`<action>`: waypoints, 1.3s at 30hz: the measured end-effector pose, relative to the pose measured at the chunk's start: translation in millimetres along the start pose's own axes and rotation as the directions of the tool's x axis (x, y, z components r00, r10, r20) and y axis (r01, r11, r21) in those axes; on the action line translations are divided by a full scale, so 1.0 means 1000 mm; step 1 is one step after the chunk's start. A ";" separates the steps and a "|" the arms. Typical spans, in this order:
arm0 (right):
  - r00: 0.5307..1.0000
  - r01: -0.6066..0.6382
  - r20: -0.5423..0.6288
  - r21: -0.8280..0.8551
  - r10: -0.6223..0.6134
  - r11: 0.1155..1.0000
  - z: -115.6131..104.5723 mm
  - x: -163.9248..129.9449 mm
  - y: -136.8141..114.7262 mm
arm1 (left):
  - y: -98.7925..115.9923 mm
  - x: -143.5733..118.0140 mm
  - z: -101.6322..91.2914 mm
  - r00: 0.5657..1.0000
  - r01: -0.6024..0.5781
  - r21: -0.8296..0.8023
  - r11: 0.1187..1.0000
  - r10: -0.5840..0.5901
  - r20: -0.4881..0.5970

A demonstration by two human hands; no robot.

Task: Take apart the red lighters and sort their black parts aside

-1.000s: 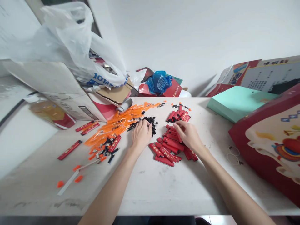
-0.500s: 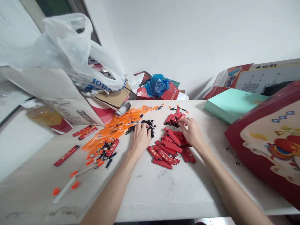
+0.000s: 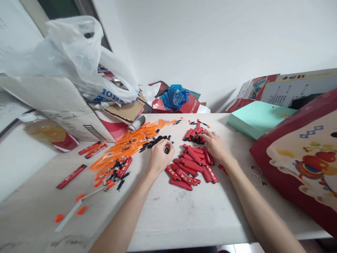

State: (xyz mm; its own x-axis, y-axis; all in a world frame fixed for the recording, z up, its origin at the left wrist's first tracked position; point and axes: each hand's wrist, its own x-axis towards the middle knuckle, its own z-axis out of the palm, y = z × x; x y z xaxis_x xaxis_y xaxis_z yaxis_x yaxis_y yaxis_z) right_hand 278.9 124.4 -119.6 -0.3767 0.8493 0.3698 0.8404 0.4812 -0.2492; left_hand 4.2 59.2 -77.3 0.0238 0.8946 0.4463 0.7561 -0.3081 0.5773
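1. Blue print reading "10BA", cut off by folds, on the crumpled white plastic bag [image 3: 86,66] at upper left of the frame.
2. A black barcode, digits unreadable, on the white cardboard box [image 3: 65,112] below it.

near edge: bare table [image 3: 184,218] lying open in front of the red sticks pile [image 3: 191,165], arms crossing it
left of pile: orange strips [image 3: 131,142] and black bits [image 3: 155,141] crowding the way
far left of pile: cardboard box [image 3: 65,109] with plastic bag [image 3: 79,59] blocking
right of pile: red box [image 3: 302,158] and teal box [image 3: 258,119] walling that side, bare strip running between
behind pile: blue bag [image 3: 175,96] sitting by the wall
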 end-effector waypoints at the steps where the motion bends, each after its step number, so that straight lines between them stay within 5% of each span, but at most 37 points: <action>1: 1.000 -0.002 0.001 0.001 0.002 1.000 -0.001 0.000 0.000 | 0.001 0.000 0.000 1.000 0.000 -0.008 1.000 0.000 0.001; 31: 0.999 -0.027 0.036 0.082 0.024 0.996 -0.009 0.001 0.011 | 0.005 -0.005 0.000 0.998 0.046 -0.004 0.999 -0.046 0.031; 39: 0.997 -0.062 -0.036 0.137 0.068 0.989 -0.014 0.000 0.002 | 0.007 -0.005 -0.001 0.998 0.054 -0.003 0.999 -0.054 0.042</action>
State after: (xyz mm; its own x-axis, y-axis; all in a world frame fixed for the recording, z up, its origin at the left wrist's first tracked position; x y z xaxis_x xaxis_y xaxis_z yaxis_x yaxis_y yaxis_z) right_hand 285.8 121.9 -107.6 -0.3044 0.8715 0.3844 0.8007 0.4527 -0.3923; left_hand 8.9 52.4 -74.7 0.0107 0.9228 0.3851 0.7547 -0.2601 0.6024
